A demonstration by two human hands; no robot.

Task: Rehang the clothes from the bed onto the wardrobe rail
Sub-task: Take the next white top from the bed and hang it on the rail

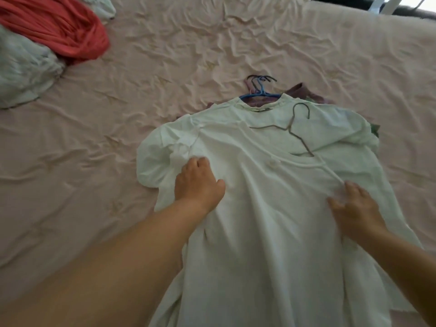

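Soft, even daylight, slightly blurred, with wide-angle bending at edges

Bed (236,43) fills view, covered by pale pink sheet, heavily creased. White garment (259,208) spread flat on sheet, lower centre, neckline pointing away, on top of small pile of other clothes. Hangers (258,90), blue one among them, lie on sheet just beyond neckline, hooks pointing away. Purple cloth (304,90) peeks out beside them, partly under white garment. Red garment (59,31) bunched at far left corner. Pale grey-green garment (21,72) crumpled just beside it, touching, at left edge.
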